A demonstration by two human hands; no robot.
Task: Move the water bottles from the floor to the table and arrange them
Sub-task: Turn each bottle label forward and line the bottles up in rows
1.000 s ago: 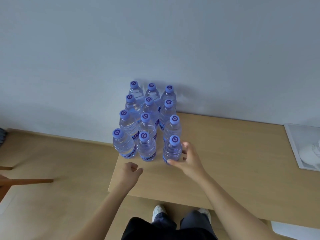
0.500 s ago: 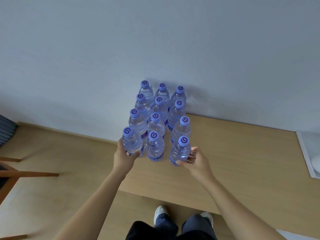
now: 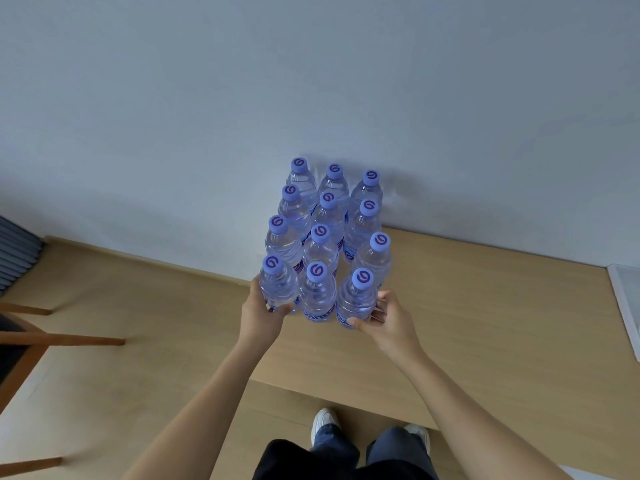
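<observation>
— Bottles in hand? 
— Two: the left hand [image 3: 258, 315] grips the front-left clear plastic water bottle [image 3: 278, 287]; the right hand [image 3: 389, 322] grips the front-right bottle [image 3: 356, 299]. 
— Total? 
— Twelve purple-capped bottles [image 3: 327, 230], three columns of four, upright on the light wooden table [image 3: 485, 323] against the wall.

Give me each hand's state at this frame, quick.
Left hand: grips the front-left bottle of the block on the table.
Right hand: grips the front-right bottle.
</observation>
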